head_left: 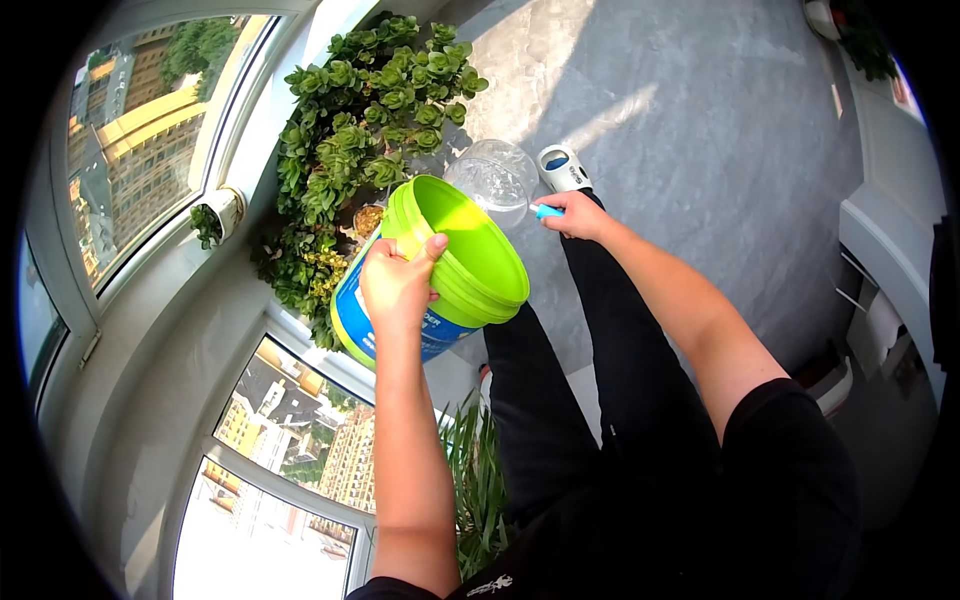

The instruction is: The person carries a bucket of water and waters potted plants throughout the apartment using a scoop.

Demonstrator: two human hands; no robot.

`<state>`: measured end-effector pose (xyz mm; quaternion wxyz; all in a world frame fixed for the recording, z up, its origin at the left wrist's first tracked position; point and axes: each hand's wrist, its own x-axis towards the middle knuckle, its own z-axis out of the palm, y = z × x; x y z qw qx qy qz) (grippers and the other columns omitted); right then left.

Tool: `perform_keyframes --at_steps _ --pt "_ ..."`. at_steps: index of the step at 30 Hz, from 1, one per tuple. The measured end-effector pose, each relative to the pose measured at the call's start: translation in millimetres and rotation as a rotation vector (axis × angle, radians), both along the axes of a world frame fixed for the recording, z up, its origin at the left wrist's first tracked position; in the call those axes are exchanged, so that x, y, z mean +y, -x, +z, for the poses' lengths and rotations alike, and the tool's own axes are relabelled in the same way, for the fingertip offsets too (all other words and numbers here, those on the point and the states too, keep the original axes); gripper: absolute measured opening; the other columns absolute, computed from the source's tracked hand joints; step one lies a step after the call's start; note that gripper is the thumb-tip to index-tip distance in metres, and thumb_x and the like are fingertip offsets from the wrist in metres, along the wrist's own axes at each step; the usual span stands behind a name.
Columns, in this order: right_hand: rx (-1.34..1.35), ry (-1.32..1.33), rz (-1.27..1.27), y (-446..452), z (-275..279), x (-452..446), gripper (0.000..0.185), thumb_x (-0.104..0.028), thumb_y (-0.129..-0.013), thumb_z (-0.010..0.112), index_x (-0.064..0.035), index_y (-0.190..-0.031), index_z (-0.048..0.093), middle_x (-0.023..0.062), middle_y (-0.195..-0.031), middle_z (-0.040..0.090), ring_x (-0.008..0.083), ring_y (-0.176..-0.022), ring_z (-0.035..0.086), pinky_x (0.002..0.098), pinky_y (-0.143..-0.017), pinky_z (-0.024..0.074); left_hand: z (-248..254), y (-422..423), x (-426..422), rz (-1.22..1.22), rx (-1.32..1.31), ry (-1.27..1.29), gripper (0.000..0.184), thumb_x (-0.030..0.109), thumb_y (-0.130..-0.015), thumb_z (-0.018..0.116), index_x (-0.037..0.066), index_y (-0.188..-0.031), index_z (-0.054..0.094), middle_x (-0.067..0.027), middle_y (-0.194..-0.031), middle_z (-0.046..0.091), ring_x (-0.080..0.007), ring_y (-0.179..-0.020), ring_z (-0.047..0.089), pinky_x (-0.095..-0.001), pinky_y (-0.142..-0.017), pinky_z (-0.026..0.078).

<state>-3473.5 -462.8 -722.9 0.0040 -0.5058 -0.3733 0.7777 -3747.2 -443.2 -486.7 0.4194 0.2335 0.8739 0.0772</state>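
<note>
My left hand point(398, 285) grips the rim of a bright green plastic bucket point(478, 262), thumb over the edge. The bucket is tilted, its mouth turned towards the right, and a blue label wraps its outside. What lies deep inside it is hidden. To the right, my right hand point(578, 217) is closed round a small bright blue handle point(548, 211) with a whitish end. Just beyond that end is a clear plastic container point(492, 174); whether the handle joins it I cannot tell. Leafy green succulents point(345, 140) grow close behind the bucket.
Windows point(150, 140) and a pale sill with a small potted plant point(222, 212) run along the left. A long-leaved plant point(475, 475) stands near my legs. The grey floor point(710, 150) stretches right, with my light-coloured shoe point(563, 170) on it. White furniture point(890, 240) lines the right.
</note>
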Motion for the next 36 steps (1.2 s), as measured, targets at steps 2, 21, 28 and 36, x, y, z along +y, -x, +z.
perform_keyframes --at_steps 2,21,28,36 --pt "0.013 0.01 -0.001 3 -1 -1 0.041 -0.016 -0.086 0.07 -0.0089 -0.127 0.072 -0.001 -0.071 0.06 0.0079 -0.053 0.051 0.0265 -0.051 0.0452 0 1 -1 0.001 0.026 -0.012 0.05 0.034 -0.078 0.092 -0.001 -0.087 0.058 -0.0065 -0.065 0.063 -0.0131 -0.046 0.059 -0.0287 -0.041 0.051" --pt "0.029 0.102 -0.108 -29 44 20 0.038 -0.005 -0.09 0.066 -0.0016 -0.128 0.068 0.0032 -0.081 0.063 0.0097 -0.055 0.054 0.0262 -0.05 0.0441 59 40 -88 0.43 -0.382 -0.137 0.032 0.012 -0.092 0.076 0.003 -0.106 0.049 -0.0051 -0.082 0.066 -0.0071 -0.067 0.062 -0.0222 -0.058 0.051" --pt "-0.096 -0.004 -0.18 -85 98 80 0.036 -0.007 -0.092 0.065 -0.0011 -0.127 0.066 0.005 -0.085 0.063 0.0109 -0.056 0.054 0.0262 -0.05 0.0446 -28 34 -147 0.343 -0.246 -0.007 0.04 0.013 -0.088 0.065 0.0 -0.119 0.044 -0.0171 -0.112 0.064 -0.0221 -0.092 0.066 -0.0372 -0.077 0.052" --pt "-0.071 -0.083 -0.072 -65 158 153 0.039 -0.01 -0.093 0.063 -0.0005 -0.13 0.064 0.0061 -0.088 0.061 0.0123 -0.057 0.053 0.0259 -0.051 0.0443 -221 37 -145 0.67 -0.492 -0.134 0.039 0.001 -0.091 0.058 0.003 -0.13 0.055 -0.0138 -0.112 0.07 -0.0229 -0.1 0.069 -0.0343 -0.079 0.056"
